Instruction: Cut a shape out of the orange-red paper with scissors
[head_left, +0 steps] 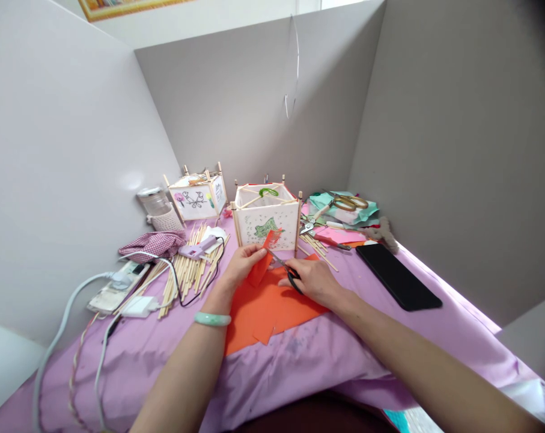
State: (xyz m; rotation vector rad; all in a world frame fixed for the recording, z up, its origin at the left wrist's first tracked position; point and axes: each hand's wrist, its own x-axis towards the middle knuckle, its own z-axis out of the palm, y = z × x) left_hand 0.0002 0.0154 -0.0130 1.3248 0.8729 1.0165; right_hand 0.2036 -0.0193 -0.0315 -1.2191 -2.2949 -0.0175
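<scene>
My left hand (245, 264), with a green bangle (213, 319) on its wrist, pinches a narrow orange paper strip (259, 270) whose upper end is cut into a fringe. In my right hand (315, 279) are small scissors with black handles (294, 278), their blades pointing up and left at the strip. Below both hands a larger orange sheet (272, 307) lies on the purple cloth, with a cut piece at its front edge. Just behind the hands stands a white stick-framed lantern (249, 221) with a green drawing on its front.
A second lantern (195, 204), a glass jar (150, 200), wooden sticks (188, 270), a glue gun (199, 248) and a power strip (119, 291) lie left. Pliers (328, 240), large scissors (351, 202) and a black phone (398, 276) are right. Grey panels (254, 108) enclose the table.
</scene>
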